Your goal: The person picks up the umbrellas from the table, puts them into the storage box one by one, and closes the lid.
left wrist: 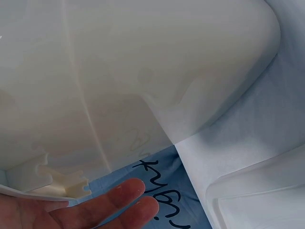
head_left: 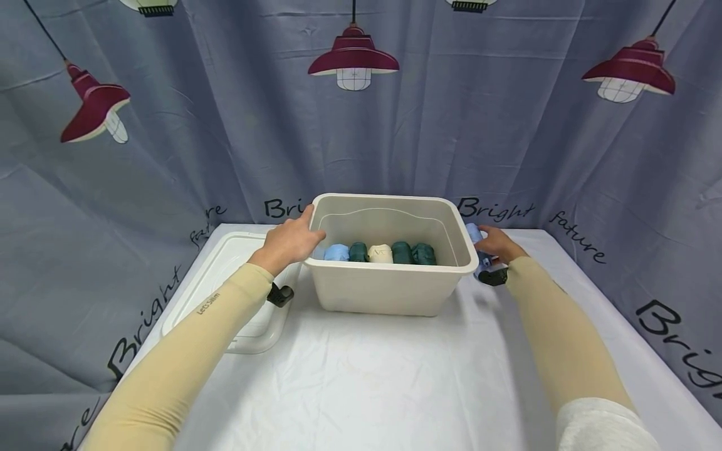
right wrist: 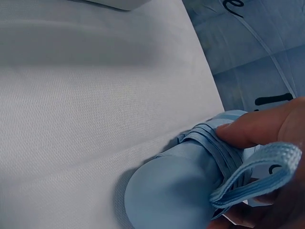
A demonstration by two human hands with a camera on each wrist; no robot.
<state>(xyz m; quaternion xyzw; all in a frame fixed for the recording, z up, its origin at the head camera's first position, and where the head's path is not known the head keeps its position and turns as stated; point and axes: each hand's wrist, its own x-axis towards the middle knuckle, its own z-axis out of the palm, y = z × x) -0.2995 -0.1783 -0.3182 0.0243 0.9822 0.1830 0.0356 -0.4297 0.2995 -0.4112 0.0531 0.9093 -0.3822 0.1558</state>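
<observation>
A cream plastic storage box (head_left: 375,285) stands open on the table. My left hand (head_left: 290,241) rests on its left rim; in the left wrist view two fingers (left wrist: 109,195) stretch straight out past the box's side. At the box's right side my right hand (head_left: 499,244) grips a light blue folded umbrella (right wrist: 181,186) near the tabletop, thumb across its pleated folds. A woven strap (right wrist: 259,167) loops off it. Inside the box sits a row of rolled bundles: a light blue one (head_left: 336,252), a cream one (head_left: 380,254) and several dark green ones (head_left: 402,252). Their lower parts are hidden.
A white box lid (head_left: 256,341) lies on the table to the left, partly beneath my left arm. White cloth covers the table (head_left: 361,382). Close behind hangs a grey-blue curtain (head_left: 254,125) printed with lamps and lettering.
</observation>
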